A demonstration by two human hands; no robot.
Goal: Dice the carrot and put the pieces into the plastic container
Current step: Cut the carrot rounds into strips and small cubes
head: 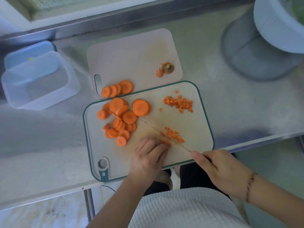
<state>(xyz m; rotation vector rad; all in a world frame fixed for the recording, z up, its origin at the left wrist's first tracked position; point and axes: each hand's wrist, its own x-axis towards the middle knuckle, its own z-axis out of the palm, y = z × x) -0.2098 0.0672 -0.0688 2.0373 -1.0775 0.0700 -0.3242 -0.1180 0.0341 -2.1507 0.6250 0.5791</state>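
Orange carrot slices (122, 117) lie heaped on the left of a green-rimmed cutting board (204, 116). Two small heaps of diced carrot (179, 102) lie on its right half, the nearer heap (172, 134) beside the knife blade (154, 127). My left hand (148, 159) presses curled fingertips on carrot strips (165, 142) at the blade. My right hand (220, 170) grips the knife handle, the blade running up-left across the board. The clear plastic container (37, 83) stands at the far left, with no carrot in it.
A second, pale cutting board (128, 53) lies behind, holding a few slices (117, 88) and the carrot ends (166, 69). A blue lid (29, 53) is behind the container. A ribbed white bowl (276, 27) stands at the back right. The steel counter's front edge runs below the board.
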